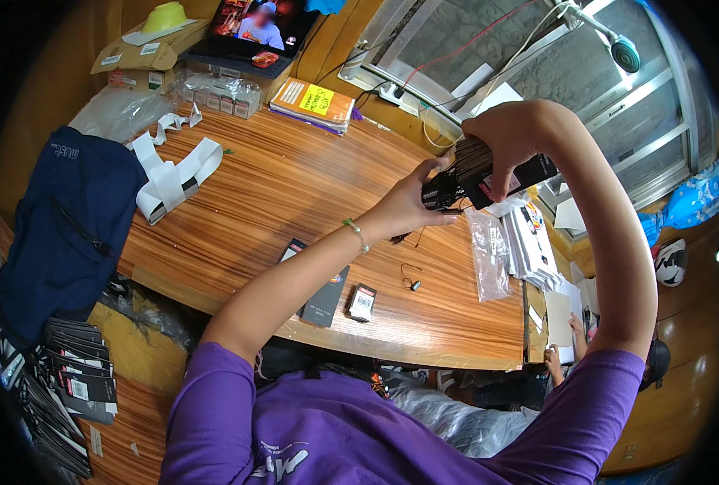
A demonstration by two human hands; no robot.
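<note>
A thick stack of black hang tags [511, 179] with dark strings is held up over the right part of the table. My right hand [511, 137] curls over it from above, thumb pressed on the front. At the stack's left end my left hand [412, 200] closes round the bunched strings and tag ends; its fingertips are partly hidden. On the table below lie a small pile of tags with a white label [362, 302], a longer black tag pile [325, 301] partly behind my left forearm, and a loose black cord [414, 284].
A clear plastic bag [489, 255] and white paper stacks [531, 250] lie at right. A navy bag [64, 218], white strips [169, 182] and many more tags [80, 376] are left. Behind are notebooks [315, 105] and a laptop [242, 65]. Another person's hand [554, 362] shows at lower right.
</note>
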